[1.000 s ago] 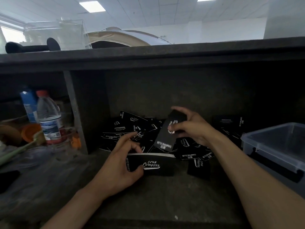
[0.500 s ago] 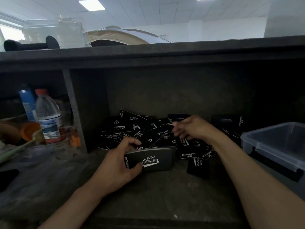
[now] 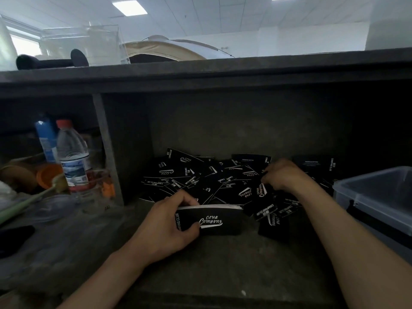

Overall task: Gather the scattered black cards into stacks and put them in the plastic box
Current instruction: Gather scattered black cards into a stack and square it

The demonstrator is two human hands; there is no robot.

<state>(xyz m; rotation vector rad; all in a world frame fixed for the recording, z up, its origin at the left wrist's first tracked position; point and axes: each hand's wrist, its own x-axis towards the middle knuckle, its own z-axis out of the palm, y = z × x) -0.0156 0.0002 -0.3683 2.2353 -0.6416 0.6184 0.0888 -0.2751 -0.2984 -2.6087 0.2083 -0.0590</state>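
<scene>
Several black cards with white "Club Camping" lettering lie scattered in a pile [image 3: 200, 177] at the back of a dark shelf compartment. My left hand [image 3: 165, 228] grips a squared stack of these cards [image 3: 214, 219], held on its long edge in front of the pile. My right hand [image 3: 283, 175] reaches into the right side of the pile with curled fingers on the loose cards; whether it pinches one is hidden. The plastic box [image 3: 374, 197] stands at the right edge, open on top.
A vertical divider [image 3: 107, 152] separates this compartment from the left one, which holds a water bottle [image 3: 72, 157], a blue bottle [image 3: 45, 137] and orange items. A dark shelf board [image 3: 200, 72] runs overhead. Crumpled clear plastic [image 3: 55, 219] lies at front left.
My right hand laid the card it held a second ago onto the stack in my left hand, then moved right and back into the loose pile. The stack stays in my left hand.
</scene>
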